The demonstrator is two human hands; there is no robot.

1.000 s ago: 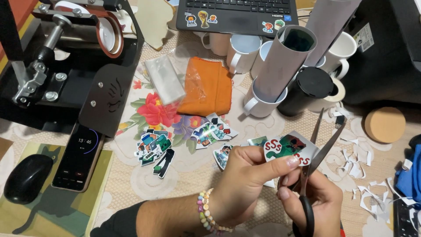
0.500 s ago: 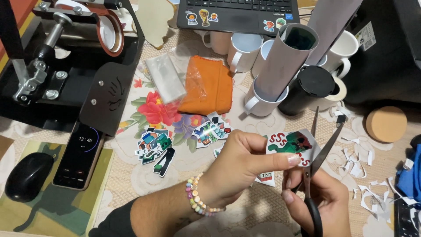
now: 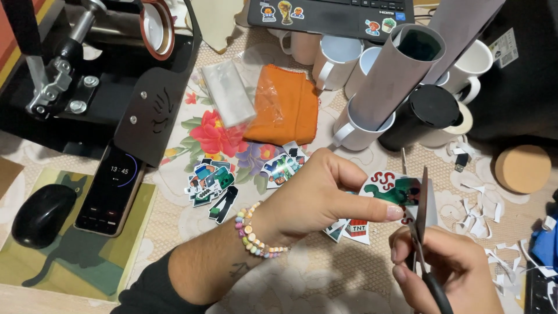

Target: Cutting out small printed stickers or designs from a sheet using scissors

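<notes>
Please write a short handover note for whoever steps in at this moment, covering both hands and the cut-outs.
Left hand: pinching a printed sticker sheet above the table.
Right hand: gripping scissors, blades at the sheet's right edge.
Done: several cut-out stickers lie on the flowered tablecloth near the orange cloth; white paper trimmings lie scattered to the right.
Left: the held sheet is only partly trimmed.
</notes>
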